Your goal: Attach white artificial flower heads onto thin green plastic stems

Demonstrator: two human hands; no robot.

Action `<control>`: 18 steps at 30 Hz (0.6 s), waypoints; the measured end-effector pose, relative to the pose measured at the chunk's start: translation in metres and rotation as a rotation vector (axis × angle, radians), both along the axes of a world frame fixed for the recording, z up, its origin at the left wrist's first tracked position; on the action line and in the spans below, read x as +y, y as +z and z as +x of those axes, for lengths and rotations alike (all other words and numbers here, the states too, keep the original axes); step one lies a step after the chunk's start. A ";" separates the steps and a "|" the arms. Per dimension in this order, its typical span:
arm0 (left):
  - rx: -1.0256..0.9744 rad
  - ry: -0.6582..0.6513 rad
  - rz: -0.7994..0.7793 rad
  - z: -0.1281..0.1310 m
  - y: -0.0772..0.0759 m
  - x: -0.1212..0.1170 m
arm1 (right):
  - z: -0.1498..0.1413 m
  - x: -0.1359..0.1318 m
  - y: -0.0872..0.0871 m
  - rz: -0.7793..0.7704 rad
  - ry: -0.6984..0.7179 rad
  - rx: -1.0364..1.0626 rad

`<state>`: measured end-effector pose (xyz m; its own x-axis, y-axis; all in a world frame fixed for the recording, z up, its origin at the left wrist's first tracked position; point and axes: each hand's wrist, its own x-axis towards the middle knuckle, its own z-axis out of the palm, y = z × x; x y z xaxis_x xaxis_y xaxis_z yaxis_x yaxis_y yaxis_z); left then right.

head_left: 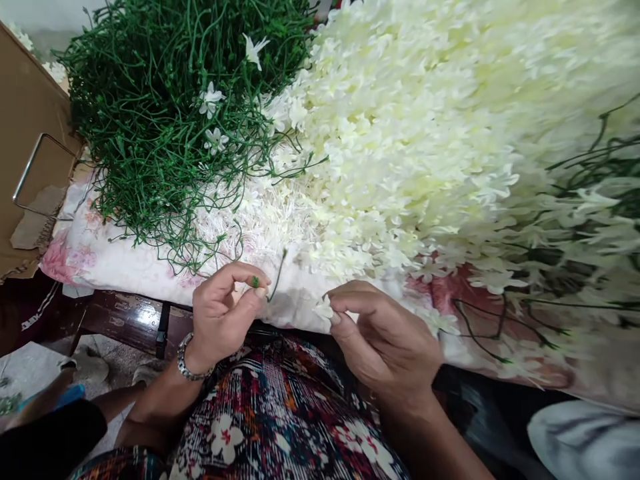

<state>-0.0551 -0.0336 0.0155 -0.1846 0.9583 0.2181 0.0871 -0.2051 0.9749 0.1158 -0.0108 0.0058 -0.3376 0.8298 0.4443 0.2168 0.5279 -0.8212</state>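
Observation:
My left hand (225, 310) pinches a short green plastic stem (278, 272) between thumb and forefinger; a small green tip shows above the fingers. A wristwatch or metal bracelet sits on that wrist. Apart from it, on the right, my right hand (387, 333) is closed at the fingertips on a small white artificial flower (323, 308). Both hands are held over the near edge of the cloth-covered surface (135, 267). Beyond the left hand lies a tangled heap of green stems (165, 113); beyond the right hand spreads a big pile of pale cream flowers (400, 133).
A cardboard box (30, 120) with a metal wire handle stands at the left. Flowers joined to green stems (565, 267) lie at the right. A dark wooden bench or frame (120, 320) shows below the cloth, and another person's limbs (55, 407) are at lower left.

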 end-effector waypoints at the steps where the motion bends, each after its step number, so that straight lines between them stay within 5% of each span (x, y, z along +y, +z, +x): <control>1: -0.015 -0.064 -0.061 0.003 0.001 0.000 | 0.003 0.000 0.005 -0.005 -0.010 0.015; 6: -0.052 -0.273 -0.190 0.016 -0.003 -0.001 | 0.015 0.004 0.022 0.073 -0.014 -0.018; 11: -0.095 -0.331 -0.215 0.025 -0.011 -0.001 | 0.019 0.011 0.021 0.068 0.097 -0.164; 18: 0.124 -0.318 -0.075 0.028 -0.011 0.002 | 0.020 0.012 0.019 0.116 0.109 -0.269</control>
